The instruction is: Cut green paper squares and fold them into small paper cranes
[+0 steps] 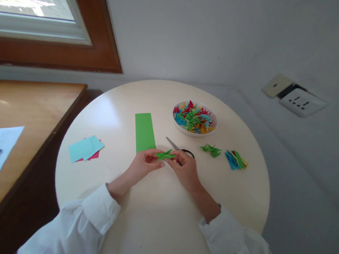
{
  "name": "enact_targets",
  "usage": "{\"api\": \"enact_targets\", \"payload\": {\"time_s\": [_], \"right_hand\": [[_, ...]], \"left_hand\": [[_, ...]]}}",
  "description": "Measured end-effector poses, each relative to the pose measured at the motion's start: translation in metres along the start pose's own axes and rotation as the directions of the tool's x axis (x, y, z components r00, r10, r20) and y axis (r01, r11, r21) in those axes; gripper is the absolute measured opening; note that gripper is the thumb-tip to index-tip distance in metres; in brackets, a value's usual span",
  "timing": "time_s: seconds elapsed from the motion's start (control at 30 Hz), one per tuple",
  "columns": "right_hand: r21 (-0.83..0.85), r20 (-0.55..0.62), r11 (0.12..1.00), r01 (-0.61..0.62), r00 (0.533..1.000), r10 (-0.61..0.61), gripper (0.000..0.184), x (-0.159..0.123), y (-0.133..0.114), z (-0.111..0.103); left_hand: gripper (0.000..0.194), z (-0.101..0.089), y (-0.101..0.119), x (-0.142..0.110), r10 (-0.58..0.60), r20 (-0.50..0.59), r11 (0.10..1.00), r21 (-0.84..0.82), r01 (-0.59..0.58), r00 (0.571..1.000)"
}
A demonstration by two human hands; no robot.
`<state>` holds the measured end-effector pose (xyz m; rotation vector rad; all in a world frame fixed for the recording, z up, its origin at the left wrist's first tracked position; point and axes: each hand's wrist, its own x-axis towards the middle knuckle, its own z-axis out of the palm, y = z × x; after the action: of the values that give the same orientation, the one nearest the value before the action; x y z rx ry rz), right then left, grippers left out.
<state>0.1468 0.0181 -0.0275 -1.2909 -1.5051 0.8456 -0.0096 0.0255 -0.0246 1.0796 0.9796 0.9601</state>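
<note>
Item, centre of the frame: one folded green paper piece (165,155), being held between both hands. Left hand (143,162): fingers are pinching its left end. Right hand (186,170): fingers are pinching its right end, its middle showing bare between the fingertips. Step in hand, as I am judging it: shaping the folds; the next move seems to be calling for one steady pinch while the other side is working the paper. Just above the left hand: a green paper strip (145,131) is lying on the bench (151,218).
</note>
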Motion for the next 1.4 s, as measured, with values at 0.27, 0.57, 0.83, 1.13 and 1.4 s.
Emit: {"api": "enact_targets", "payload": {"time_s": [0.27,0.57,0.83,1.13,1.4], "right_hand": [[-0.110,0.028,0.986,0.127,0.992,-0.125,0.003,-0.001,-0.005,0.001],[-0.024,0.032,0.985,0.173,0.984,-0.172,0.011,-0.002,-0.003,0.002],[0.168,0.076,0.986,0.016,0.997,-0.029,0.006,0.000,0.000,0.002],[0.288,0.033,0.950,-0.121,0.993,0.116,0.016,0.001,0.006,0.006],[0.325,0.052,0.926,-0.193,0.981,0.187,0.013,0.003,0.002,0.006]], "left_hand": [[0.030,0.004,-0.002,0.000,0.058,-0.091,0.994,0.103,-0.049,0.994],[0.029,0.004,0.001,0.002,0.072,-0.144,0.993,0.106,-0.057,0.987],[0.026,0.004,0.002,0.002,0.051,-0.087,0.993,0.110,-0.042,0.995],[0.045,0.004,0.003,0.001,-0.028,-0.072,0.989,-0.145,0.017,0.997],[0.055,0.006,0.006,-0.001,-0.005,-0.060,0.998,-0.058,0.002,0.998]]}}
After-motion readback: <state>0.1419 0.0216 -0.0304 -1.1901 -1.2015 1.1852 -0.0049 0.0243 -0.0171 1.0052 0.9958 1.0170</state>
